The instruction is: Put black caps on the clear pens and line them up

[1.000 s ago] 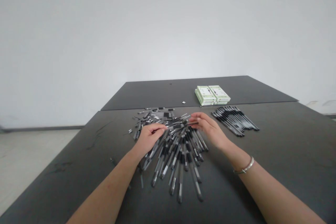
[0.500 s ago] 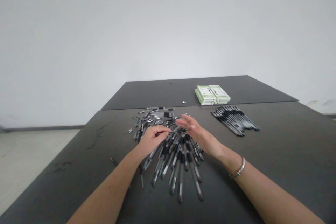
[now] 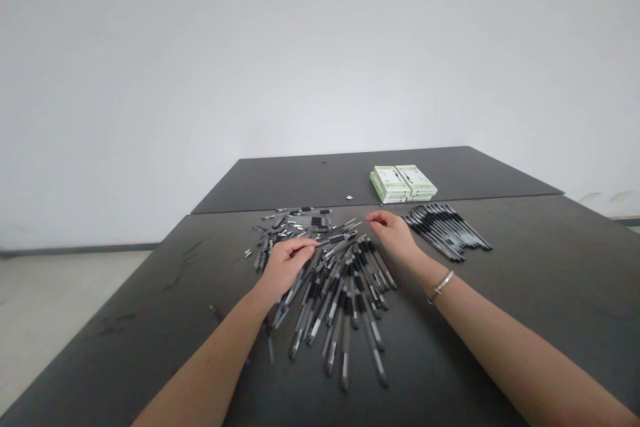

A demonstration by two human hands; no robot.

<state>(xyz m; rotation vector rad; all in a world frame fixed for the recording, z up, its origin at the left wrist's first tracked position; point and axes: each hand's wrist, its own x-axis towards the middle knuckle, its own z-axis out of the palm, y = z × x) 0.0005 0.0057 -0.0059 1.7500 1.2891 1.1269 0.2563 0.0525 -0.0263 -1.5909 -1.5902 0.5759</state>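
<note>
Over the far part of a spread pile of clear-barrelled pens with black grips, my left hand pinches a pen between thumb and fingers. That pen points to the right, toward my other hand. My right hand, with a bracelet at the wrist, hovers at the right of the pile. Its thumb and fingertips are drawn together, and whatever may be between them is too small to make out.
To the right lies an aligned row of pens. Green-and-white boxes stand stacked farther back. Small light pieces lie on the dark table, which has a seam across it. Behind is a plain wall.
My right hand has moved right, away from the pen's end, and its stretched fingers have drawn together. My left hand has shifted slightly left, still holding the pen.
</note>
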